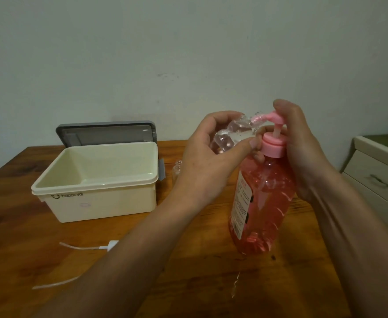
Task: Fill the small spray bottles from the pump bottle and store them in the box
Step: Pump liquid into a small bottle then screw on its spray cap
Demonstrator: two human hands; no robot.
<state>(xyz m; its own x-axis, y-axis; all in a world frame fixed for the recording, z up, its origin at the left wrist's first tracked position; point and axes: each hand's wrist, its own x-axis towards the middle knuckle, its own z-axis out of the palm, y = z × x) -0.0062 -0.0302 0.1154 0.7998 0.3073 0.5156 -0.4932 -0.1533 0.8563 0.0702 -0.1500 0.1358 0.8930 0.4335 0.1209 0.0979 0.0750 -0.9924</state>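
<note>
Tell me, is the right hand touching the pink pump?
Touching. The head view shows the right hand wrapped behind the pump bottle, its fingertip resting on top of the pump head with no gap visible.

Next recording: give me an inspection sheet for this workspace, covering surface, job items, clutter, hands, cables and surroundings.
Surface: wooden table, a clear drip streak near the front edge.
Job's things: pink pump bottle upright, nearly full; clear small spray bottle tilted at the pump spout; a second small bottle, uncapped, beside the box; cream box open and empty, grey lid up behind it.
Clutter: two loose spray tubes, one with a white spray head.
Hands: left hand holds the small spray bottle; right hand on the pump head.
Cables: nothing seen.
Surroundings: pale wall; cream drawer unit on the right.
</note>
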